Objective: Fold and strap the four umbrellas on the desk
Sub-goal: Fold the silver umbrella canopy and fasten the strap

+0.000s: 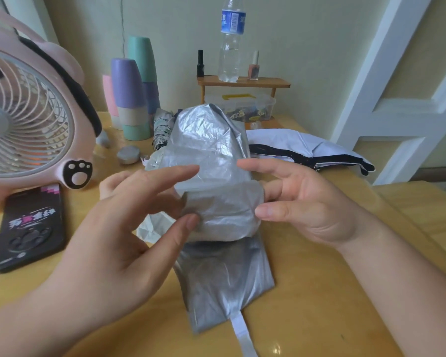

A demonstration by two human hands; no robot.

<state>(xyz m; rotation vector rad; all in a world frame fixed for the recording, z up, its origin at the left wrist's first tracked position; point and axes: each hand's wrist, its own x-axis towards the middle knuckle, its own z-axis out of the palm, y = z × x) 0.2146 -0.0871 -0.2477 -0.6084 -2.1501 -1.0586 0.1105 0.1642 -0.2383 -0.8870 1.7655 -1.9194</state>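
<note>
A silver umbrella (pixel 211 161) lies lengthwise in the middle of the wooden desk (pixel 332 292), its crinkled canopy partly rolled. Its strap (pixel 243 336) trails toward the near edge. My left hand (pixel 129 228) pinches the canopy's left side between thumb and fingers, index finger stretched across the fabric. My right hand (pixel 301 202) cups the right side, its thumb pressing the fold and its fingers curled behind it. A white-and-black umbrella (pixel 307 150) lies unfolded at the right. A folded patterned umbrella (pixel 161 130) sits behind the silver one.
A pink fan (pixel 29 112) stands at the left, with a black phone (pixel 31 228) in front of it. Stacked cups (pixel 131 99) stand at the back. A small shelf (pixel 242 82) carries a water bottle (pixel 231 39) and nail polish bottles above a plastic box (pixel 245 105). A small tin (pixel 128 155) lies near the cups.
</note>
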